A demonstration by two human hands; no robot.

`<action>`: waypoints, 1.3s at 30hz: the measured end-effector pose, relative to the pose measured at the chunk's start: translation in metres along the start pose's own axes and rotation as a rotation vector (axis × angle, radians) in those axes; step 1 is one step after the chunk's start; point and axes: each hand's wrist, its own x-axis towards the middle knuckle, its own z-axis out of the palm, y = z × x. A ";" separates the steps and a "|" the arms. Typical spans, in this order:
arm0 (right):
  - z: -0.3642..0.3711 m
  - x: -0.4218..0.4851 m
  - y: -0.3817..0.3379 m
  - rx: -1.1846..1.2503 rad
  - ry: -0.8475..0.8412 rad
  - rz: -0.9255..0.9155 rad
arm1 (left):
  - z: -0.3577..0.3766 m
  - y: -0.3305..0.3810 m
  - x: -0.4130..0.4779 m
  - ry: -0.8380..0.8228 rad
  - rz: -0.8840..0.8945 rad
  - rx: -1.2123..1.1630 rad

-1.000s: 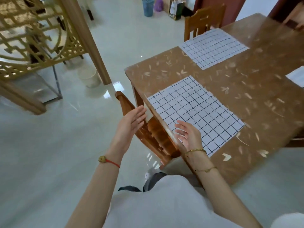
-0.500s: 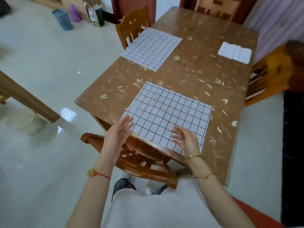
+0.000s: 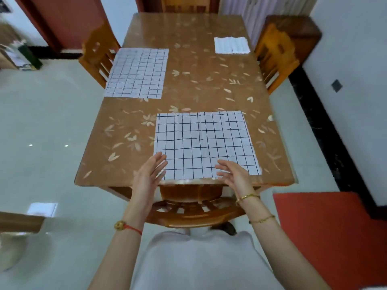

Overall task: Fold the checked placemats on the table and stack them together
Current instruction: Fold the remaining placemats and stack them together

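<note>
A white placemat with black checks (image 3: 203,141) lies flat on the brown table (image 3: 194,84), at its near edge. My left hand (image 3: 149,174) hovers over the mat's near left corner, fingers apart and empty. My right hand (image 3: 232,173) is over the near edge to the right, also open and empty. A second flat checked placemat (image 3: 137,73) lies at the table's left side, further away. A folded white placemat (image 3: 232,45) rests at the far right of the table.
A wooden chair (image 3: 188,208) stands tucked in between me and the table. Other chairs stand at the left (image 3: 98,57) and right (image 3: 276,57) sides. A red mat (image 3: 333,231) lies on the floor to my right.
My view has swung round so the table is now straight ahead. Both hands have stayed open above the near placemat's front edge, the left one now reaching over the corner.
</note>
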 end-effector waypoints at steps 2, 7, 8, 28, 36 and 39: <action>0.001 -0.009 0.005 0.038 0.026 -0.023 | -0.006 0.002 -0.002 -0.042 -0.003 0.023; -0.003 -0.022 0.012 0.089 0.076 -0.044 | -0.013 0.000 -0.007 -0.104 -0.001 0.068; -0.004 -0.022 0.013 0.098 0.079 -0.047 | -0.013 -0.001 -0.007 -0.107 -0.003 0.064; 0.026 0.065 -0.016 -0.159 -0.074 0.004 | -0.038 -0.023 0.043 0.245 -0.067 0.083; 0.088 0.148 -0.035 -0.397 -0.261 -0.006 | -0.054 -0.045 0.089 0.507 -0.161 0.190; 0.115 0.183 -0.040 -0.519 -0.342 -0.049 | -0.051 -0.056 0.104 0.605 -0.185 0.235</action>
